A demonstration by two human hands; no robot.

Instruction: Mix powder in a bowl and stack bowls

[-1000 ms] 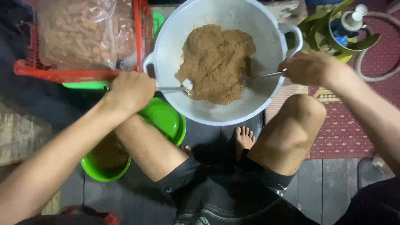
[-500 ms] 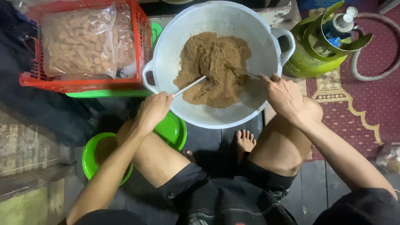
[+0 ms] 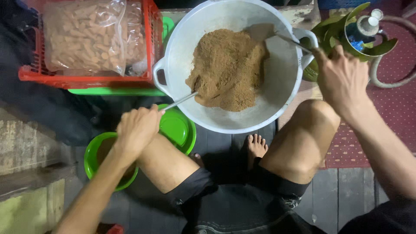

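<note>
Gripping a spoon in each fist, the person squats over a big white basin with both knees drawn up. The left hand is clenched round the metal handle of the left spoon, whose bowl is buried in the near left edge of the brown powder. The right hand is closed on the handle of the right spoon, and that one is lifted, its bowl loaded with powder and hanging over the far right side of the heap. The heap itself sits in the middle of the basin, piled up towards the left, with bare white wall showing on the right and on the near side.

Just under the basin's near left rim lies a green lid, partly covered by the left hand. A green bowl rests on the floor beside the left knee, with the left forearm crossing over it. Left of the basin stands a red crate holding a clear bag of pale brown pieces, and the crate rests on a green tray. Off to the far right, behind the right hand, there's a green gas cylinder with a hose curling over a red patterned rug. A bare foot shows on the dark floorboards between the knees.
</note>
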